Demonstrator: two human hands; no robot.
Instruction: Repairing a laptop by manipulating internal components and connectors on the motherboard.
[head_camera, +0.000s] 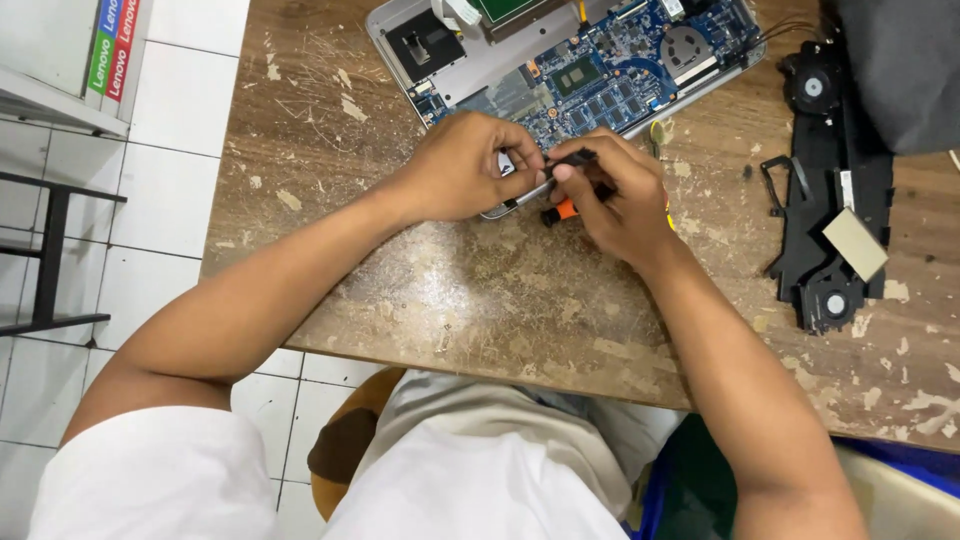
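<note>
The small black part (572, 157) is sitting pinched between the fingertips of both hands at the near edge of the opened laptop (560, 70), and most of it is being covered by the fingers, so its shape is hard to make out; only a short dark strip is showing. The right hand (620, 195) is closing on it from the right while also gripping a screwdriver with an orange handle (562, 210), whose shaft is lying hidden under the palm. The left hand (465, 170) is clasping the part from the left and pressing down on the laptop's silver corner (500, 210), which is peeking out beneath the fingers. The laptop is lying open-bellied, its blue circuit board exposed, its far side being cut off by the frame. All of this is resting on a worn, scratched wooden table (480, 290). To the right, well apart from the hands, a black plastic speaker frame (830, 200) is lying on the table.
</note>
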